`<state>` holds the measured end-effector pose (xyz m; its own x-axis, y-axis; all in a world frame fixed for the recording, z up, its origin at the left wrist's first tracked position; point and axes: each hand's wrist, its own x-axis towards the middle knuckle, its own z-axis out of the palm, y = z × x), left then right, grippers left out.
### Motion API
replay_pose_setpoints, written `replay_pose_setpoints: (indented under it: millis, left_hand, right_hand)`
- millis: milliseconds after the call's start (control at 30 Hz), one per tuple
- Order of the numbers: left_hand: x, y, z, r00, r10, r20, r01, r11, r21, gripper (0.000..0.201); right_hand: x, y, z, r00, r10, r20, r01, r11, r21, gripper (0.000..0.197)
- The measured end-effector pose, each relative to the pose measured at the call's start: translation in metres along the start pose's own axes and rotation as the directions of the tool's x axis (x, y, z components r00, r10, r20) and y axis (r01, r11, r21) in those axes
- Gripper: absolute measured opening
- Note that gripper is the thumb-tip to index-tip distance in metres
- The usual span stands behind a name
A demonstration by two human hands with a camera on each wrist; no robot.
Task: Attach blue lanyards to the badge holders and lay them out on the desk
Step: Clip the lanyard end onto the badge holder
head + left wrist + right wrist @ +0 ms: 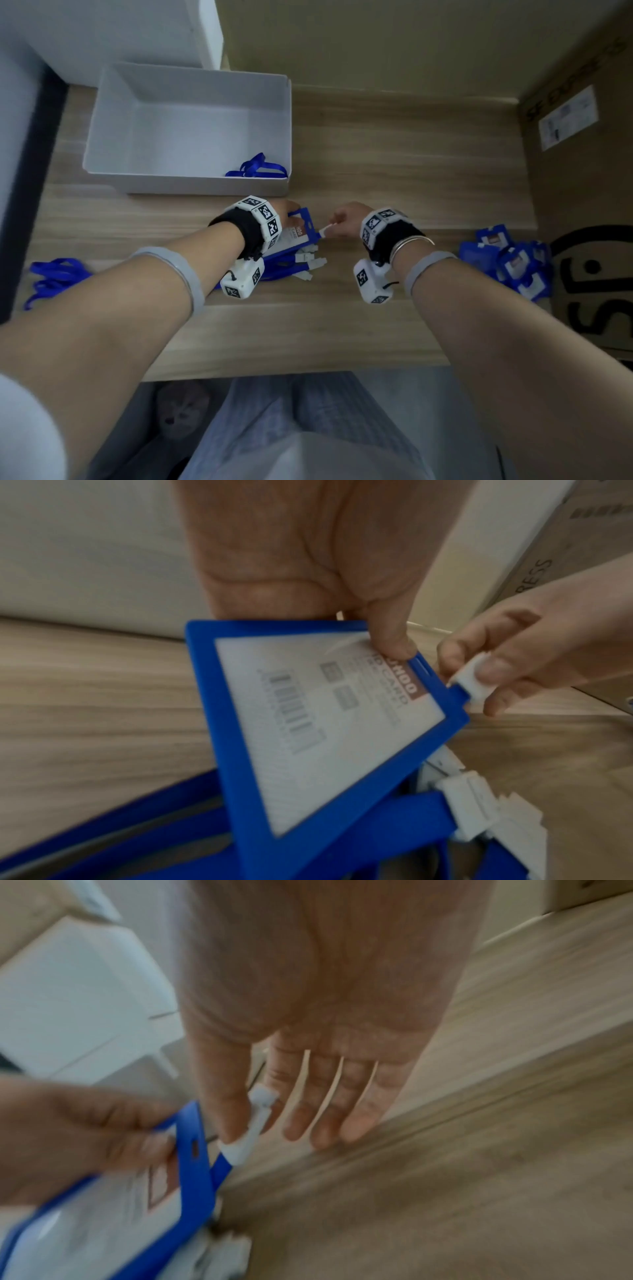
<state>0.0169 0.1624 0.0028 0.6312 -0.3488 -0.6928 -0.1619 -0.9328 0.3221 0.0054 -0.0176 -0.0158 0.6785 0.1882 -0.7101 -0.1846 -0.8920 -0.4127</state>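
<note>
left wrist: badge holder "id card"

Badge holder (right wrist) blurred

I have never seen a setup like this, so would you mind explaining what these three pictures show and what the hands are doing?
There is no machine here: a person wears one camera on the head and one on each wrist. The large picture looks down from the head at a wooden desk; the other two look along each hand.

The left hand holds a blue badge holder by its top edge. The right hand pinches the white clip of a blue lanyard, close to the holder's slot; it does not look attached yet.

On the desk are a white box with one lanyard inside, loose lanyards at the left, more badge holders at the right, and a pile under the left hand. A cardboard box stands at the far right.
</note>
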Motion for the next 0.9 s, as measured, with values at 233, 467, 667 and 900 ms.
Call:
replay_pose_setpoints:
  millis: [233,467,667,900]
  left_hand:
    - [0.013,0.021,-0.003,0.998,-0.005,0.055,0.010,0.996,-0.090,0.016]
    - [0.031,0.028,-0.007,0.994,-0.104,-0.026,0.103,0.994,-0.029,0.035]
    - [0.039,0.045,-0.012,0.971,0.176,-0.163,-0.213,0.947,-0.242,0.031]
    - [0.051,0.058,-0.023,0.987,0.137,0.085,-0.125,0.983,-0.138,0.030]
  right_hand:
    - [-0.011,0.004,-0.043,0.972,0.078,-0.221,0.145,0.540,0.829,0.025]
    - [0.001,0.034,-0.076,0.840,0.236,-0.488,0.121,0.795,0.594,0.015]
    - [-0.007,0.051,-0.085,0.917,0.113,-0.383,-0.018,0.970,0.243,0.015]
    - [-0.003,0.039,-0.054,0.985,0.006,-0.173,0.030,0.978,0.206,0.021]
